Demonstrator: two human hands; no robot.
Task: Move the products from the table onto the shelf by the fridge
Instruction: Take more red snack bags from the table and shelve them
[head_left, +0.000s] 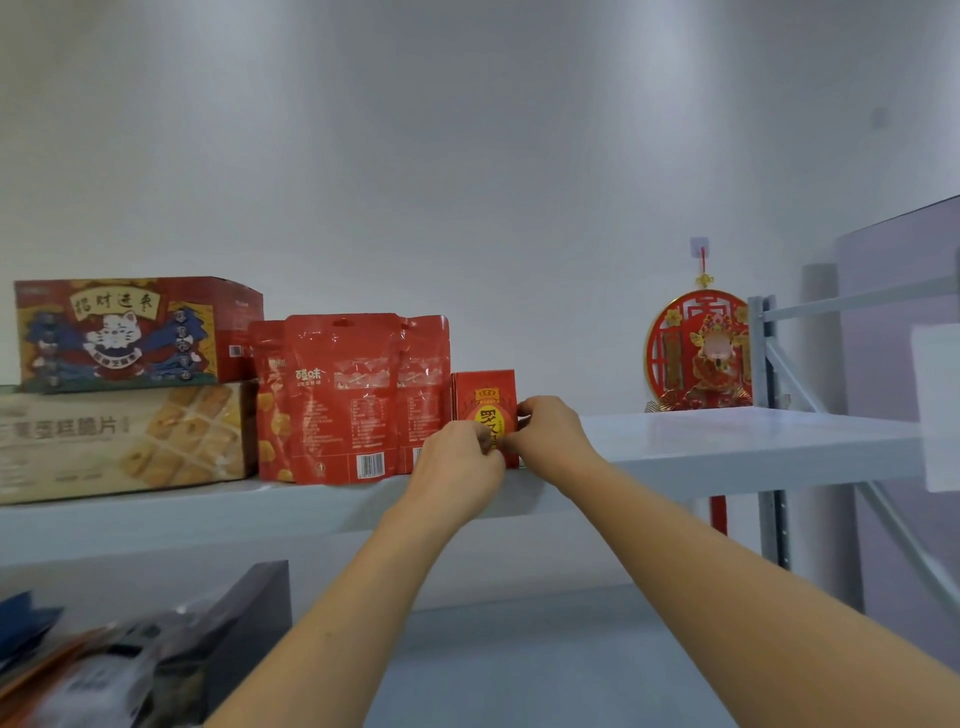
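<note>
You had both hands on one small red box (485, 400) with a yellow circle on its front. It stood upright on the top shelf (727, 441), near the front edge. Your left hand (457, 457) pinched the low front part of the box with curled fingers. Your right hand (550, 431) pinched its right side, thumb and fingers pressed on it. The two hands were close, almost touching.

Just beside the box, on its left, stood three red bags (343, 395). One was in front and two were tucked behind it.

Further left were two big boxes, one on top of the other. The red box with a cat (119, 332) sat on the tan box (119, 441).

On the right, well apart from the small box, one round red hanging (698, 353) hung on the wall from a hook.

Below the shelf, at the left, there were some blurry things, and I cannot tell what they were.
</note>
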